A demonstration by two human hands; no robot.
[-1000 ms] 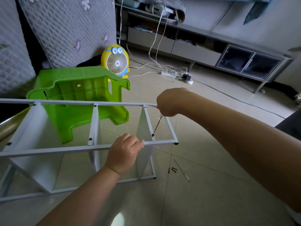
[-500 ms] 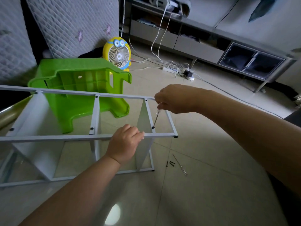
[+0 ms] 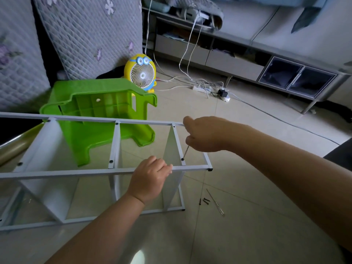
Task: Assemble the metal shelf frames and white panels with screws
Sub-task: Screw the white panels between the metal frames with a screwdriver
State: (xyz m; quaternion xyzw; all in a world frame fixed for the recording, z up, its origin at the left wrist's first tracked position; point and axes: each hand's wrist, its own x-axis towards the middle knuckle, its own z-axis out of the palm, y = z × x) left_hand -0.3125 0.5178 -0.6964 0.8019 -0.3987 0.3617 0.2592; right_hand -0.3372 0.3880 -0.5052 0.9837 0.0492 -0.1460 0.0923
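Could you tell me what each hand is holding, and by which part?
Right hand: screwdriver, by its upper end; left hand: metal frame, by its near rail.

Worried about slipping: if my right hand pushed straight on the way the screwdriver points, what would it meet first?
The screw in the frame crossbar: the screwdriver in the right hand slants down onto it. The tip seems to touch it, though depth is unclear.
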